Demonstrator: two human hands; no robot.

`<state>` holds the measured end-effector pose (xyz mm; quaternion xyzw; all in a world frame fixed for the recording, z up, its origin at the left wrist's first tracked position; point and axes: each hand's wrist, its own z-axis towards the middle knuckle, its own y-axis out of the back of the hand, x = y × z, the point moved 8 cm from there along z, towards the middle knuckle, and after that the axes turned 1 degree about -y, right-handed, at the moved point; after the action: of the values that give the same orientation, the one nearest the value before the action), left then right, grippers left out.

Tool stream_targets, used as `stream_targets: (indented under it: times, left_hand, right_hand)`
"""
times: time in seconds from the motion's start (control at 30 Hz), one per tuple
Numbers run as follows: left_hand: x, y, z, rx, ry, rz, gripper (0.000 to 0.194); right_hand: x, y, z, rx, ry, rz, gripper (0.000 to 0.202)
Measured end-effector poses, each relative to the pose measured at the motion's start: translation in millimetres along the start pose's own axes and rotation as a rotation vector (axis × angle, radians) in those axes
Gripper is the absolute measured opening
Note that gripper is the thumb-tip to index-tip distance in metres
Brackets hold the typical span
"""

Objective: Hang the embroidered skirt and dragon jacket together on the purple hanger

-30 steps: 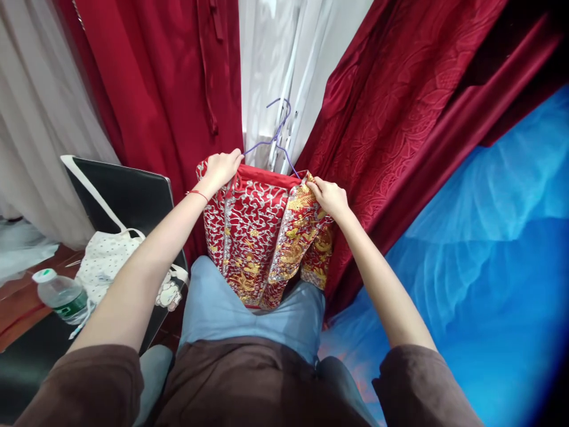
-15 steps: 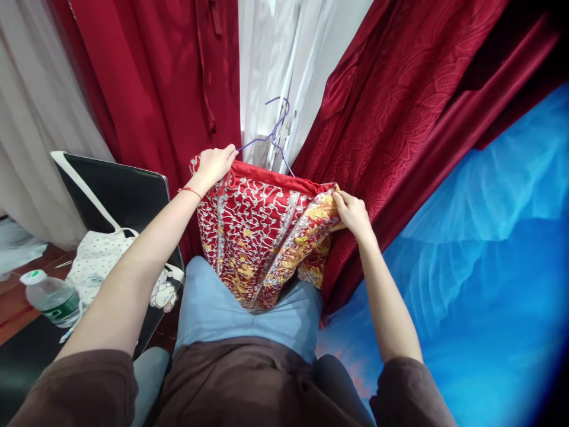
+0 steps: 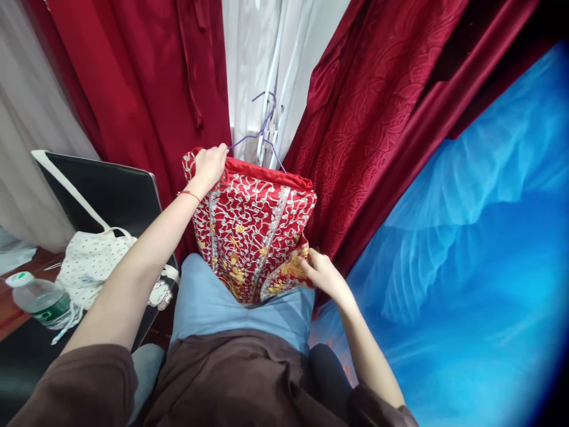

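A red garment point(image 3: 249, 219) with silver and gold embroidery hangs over my lap, its plain red top edge on a purple wire hanger point(image 3: 265, 133). At its upper left corner, my left hand point(image 3: 210, 167) is closed on the cloth and the hanger's shoulder. Lower down on the right, my right hand point(image 3: 323, 271) pinches a gold-embroidered edge of the same garment beside my knee. The cloth covers most of the hanger's lower part.
On the left, a black chair point(image 3: 102, 184) holds a dotted white bag point(image 3: 91, 261) and a plastic bottle point(image 3: 42, 302) with a green label. Red curtains point(image 3: 146, 77) hang ahead, with white cloth between them. Blue tulle fabric point(image 3: 480, 237) fills the right side.
My right hand has left the garment's upper right corner and moved down and left to its lower edge. That corner now lies flat on the hanger. My left hand keeps its hold.
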<state>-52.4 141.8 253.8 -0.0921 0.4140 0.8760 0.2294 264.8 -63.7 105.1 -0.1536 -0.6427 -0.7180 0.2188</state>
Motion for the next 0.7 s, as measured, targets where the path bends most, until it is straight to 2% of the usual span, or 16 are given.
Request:
stream_targets:
  times: [0.1, 0.17, 0.2, 0.3, 0.37, 0.4, 0.47, 0.5, 0.6, 0.7]
  left_hand:
    - [-15.2, 1.8, -30.7, -0.067, -0.068, -0.075, 0.054]
    - [-34.1, -7.5, -72.0, -0.045, -0.126, -0.144, 0.059]
    - [-47.2, -17.9, -98.1, 0.020, -0.172, -0.189, 0.059]
    - [-90.3, -61.6, -188.4, 0.346, -0.296, -0.331, 0.057]
    - [-109.5, -82.6, -238.0, 0.454, -0.298, -0.397, 0.074]
    - [-115.5, -88.5, -254.5, 0.453, -0.284, -0.437, 0.086]
    - [-115.9, -98.6, -271.8, 0.427, -0.176, -0.497, 0.097]
    - [-111.9, -102.8, -274.6, 0.415, -0.106, -0.517, 0.095]
    - [-91.5, -109.8, -272.6, 0.404, 0.064, -0.486, 0.070]
    - [-71.0, -102.7, -267.7, 0.376, 0.115, -0.417, 0.054]
  right_hand:
    - [2.6, -8.9, 8.9, -0.005, 0.071, 0.268, 0.028]
    - [2.4, -18.7, 20.2, -0.017, 0.059, 0.383, 0.031]
    - [3.3, -24.8, 26.2, -0.025, 0.048, 0.428, 0.032]
    - [11.5, -42.5, 40.4, -0.056, 0.031, 0.534, 0.034]
    - [20.0, -51.9, 44.3, -0.069, 0.028, 0.600, 0.035]
    - [24.7, -56.0, 44.3, -0.066, 0.027, 0.632, 0.036]
    - [34.8, -63.7, 40.7, -0.042, 0.028, 0.694, 0.036]
    - [40.8, -67.4, 37.7, -0.016, 0.038, 0.723, 0.036]
    - [61.4, -73.8, 26.6, 0.082, 0.126, 0.790, 0.035]
    - [79.6, -66.9, 16.7, 0.154, 0.270, 0.793, 0.033]
